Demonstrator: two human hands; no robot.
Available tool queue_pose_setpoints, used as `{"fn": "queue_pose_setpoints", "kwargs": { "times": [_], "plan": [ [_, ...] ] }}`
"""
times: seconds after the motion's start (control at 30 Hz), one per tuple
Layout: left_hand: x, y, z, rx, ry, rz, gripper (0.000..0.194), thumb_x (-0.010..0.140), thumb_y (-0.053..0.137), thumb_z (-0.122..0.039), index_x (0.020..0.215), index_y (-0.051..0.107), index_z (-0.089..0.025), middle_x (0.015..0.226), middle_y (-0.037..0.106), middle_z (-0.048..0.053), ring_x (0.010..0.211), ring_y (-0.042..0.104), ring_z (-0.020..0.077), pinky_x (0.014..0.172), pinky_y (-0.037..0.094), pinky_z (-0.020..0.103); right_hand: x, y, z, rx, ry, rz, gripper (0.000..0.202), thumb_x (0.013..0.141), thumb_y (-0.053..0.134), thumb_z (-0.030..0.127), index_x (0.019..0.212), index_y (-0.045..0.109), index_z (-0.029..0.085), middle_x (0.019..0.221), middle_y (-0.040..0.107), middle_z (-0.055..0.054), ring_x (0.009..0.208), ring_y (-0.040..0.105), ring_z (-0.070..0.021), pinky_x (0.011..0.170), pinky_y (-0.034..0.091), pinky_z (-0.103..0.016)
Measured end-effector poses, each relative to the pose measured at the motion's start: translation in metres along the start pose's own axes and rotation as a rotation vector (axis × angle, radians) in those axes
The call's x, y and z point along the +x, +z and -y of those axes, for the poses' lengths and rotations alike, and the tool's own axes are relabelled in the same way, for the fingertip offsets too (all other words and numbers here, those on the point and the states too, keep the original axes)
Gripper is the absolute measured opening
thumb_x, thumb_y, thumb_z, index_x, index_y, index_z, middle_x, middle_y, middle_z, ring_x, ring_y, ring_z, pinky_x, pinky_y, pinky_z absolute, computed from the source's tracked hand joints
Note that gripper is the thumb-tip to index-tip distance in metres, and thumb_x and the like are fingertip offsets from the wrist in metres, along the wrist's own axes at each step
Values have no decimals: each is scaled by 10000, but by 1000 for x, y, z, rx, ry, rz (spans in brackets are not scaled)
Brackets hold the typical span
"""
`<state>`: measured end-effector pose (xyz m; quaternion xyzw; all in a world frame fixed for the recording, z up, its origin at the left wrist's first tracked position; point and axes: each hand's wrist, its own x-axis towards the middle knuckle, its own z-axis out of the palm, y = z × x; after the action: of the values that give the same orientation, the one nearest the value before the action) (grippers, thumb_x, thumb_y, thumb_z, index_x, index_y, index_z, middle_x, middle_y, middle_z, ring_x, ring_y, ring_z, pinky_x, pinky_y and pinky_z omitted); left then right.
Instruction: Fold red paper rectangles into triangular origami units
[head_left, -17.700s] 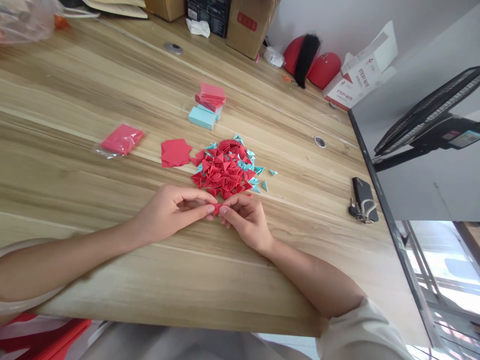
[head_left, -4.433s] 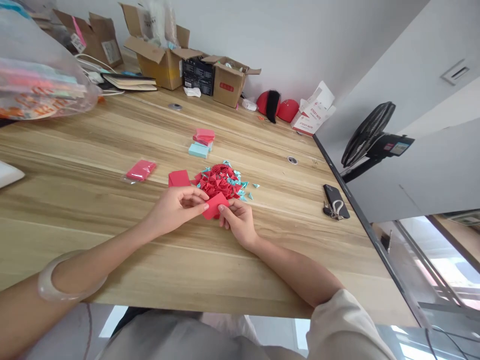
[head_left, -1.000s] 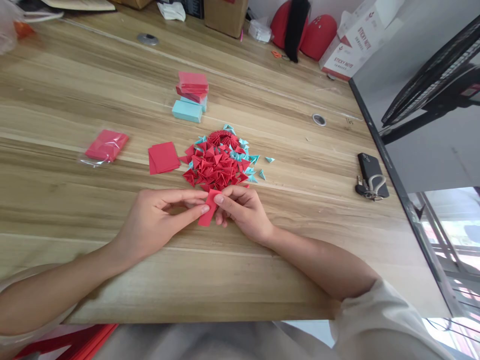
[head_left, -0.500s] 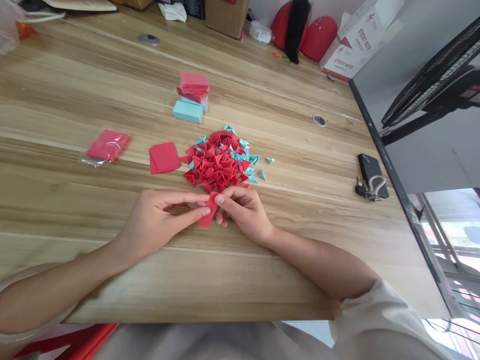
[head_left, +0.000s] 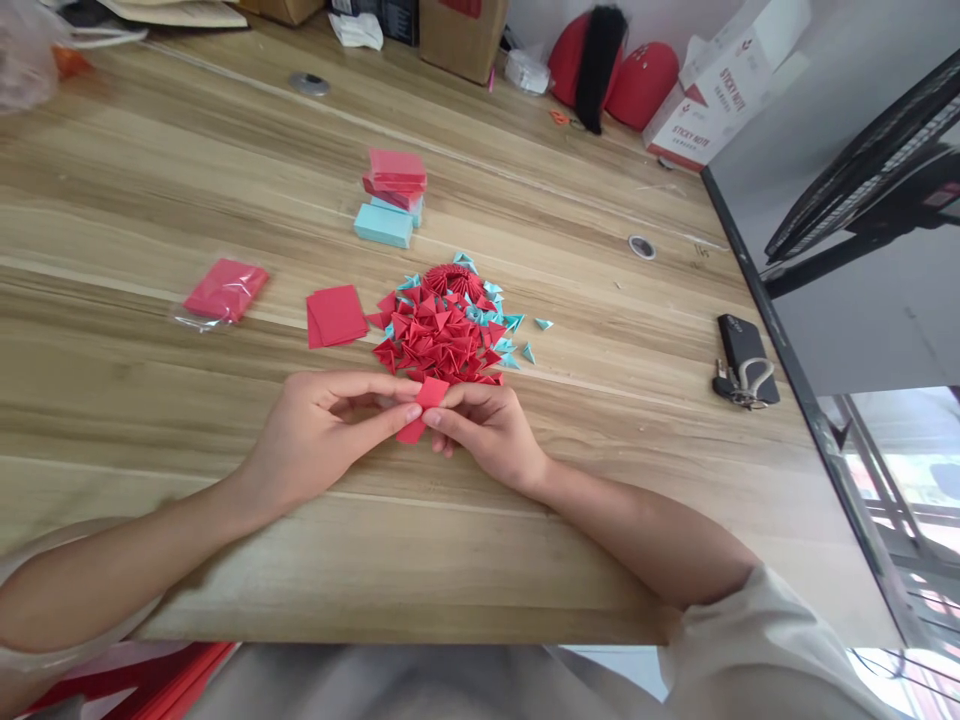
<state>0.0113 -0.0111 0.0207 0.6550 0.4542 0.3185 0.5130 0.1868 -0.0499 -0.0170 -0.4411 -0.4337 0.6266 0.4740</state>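
Observation:
A narrow strip of red paper (head_left: pixel 433 392) is pinched between both hands, just in front of the pile. My left hand (head_left: pixel 322 430) grips its left edge with thumb and fingers. From the right, my right hand (head_left: pixel 491 430) holds the strip near its middle, thumb on top. Beyond the fingertips lies a pile of folded red paper triangles (head_left: pixel 442 335), with light blue folded pieces (head_left: pixel 514 322) along its right side. A ringed red folded piece (head_left: pixel 453 281) sits at the back of the pile. Flat red sheets (head_left: pixel 337 315) lie to the left.
Red packs (head_left: pixel 397 170) and a light blue pack (head_left: pixel 383 225) are stacked behind the pile. A wrapped red pack (head_left: pixel 226 290) lies at left. On the right are a black phone (head_left: pixel 742 343) and keys (head_left: pixel 742 388). Boxes (head_left: pixel 461 38) and a fan (head_left: pixel 862 160) stand farther back.
My right thumb has moved down the strip to its middle, and more of the strip's upper end shows. The whole view has shifted slightly.

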Motion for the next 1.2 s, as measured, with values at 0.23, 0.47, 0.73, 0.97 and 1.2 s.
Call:
{"fn": "queue_pose_setpoints", "kwargs": {
  "times": [0.23,0.47,0.73,0.97,1.2],
  "plan": [
    [0,0,3,9,44,1,58,768,714,-230,807,747,-202,815,783,0,734,730,159,660,597,205,-2,1,-1,-82,-7,5,362,741,767,499,686,645,163,567,636,11,483,563,-89,488,485,-233],
    [2,1,7,-63,60,28,154,788,712,-203,940,688,-202,805,749,-30,728,705,104,658,559,140,-2,1,-4,-130,10,24,307,770,751,432,690,644,155,573,636,7,490,565,-81,488,472,-209],
    [6,-1,17,-23,94,0,234,785,718,-236,1012,664,-217,824,707,-27,751,671,115,659,529,166,-2,3,-5,-156,9,0,267,775,736,405,725,648,157,583,647,7,487,582,-84,491,507,-205],
    [13,-6,19,75,114,41,267,772,662,-267,1029,682,-199,828,695,-2,701,656,139,618,515,207,-1,4,-3,-27,-43,-107,372,805,680,533,793,564,180,541,629,40,382,527,-59,369,449,-168],
    [13,-6,13,143,127,67,125,766,676,-307,783,725,-194,740,729,-4,653,646,150,555,480,207,-1,3,-6,-30,-113,-76,359,815,689,510,759,552,183,531,612,39,386,532,-69,336,441,-166]
  ]
}}
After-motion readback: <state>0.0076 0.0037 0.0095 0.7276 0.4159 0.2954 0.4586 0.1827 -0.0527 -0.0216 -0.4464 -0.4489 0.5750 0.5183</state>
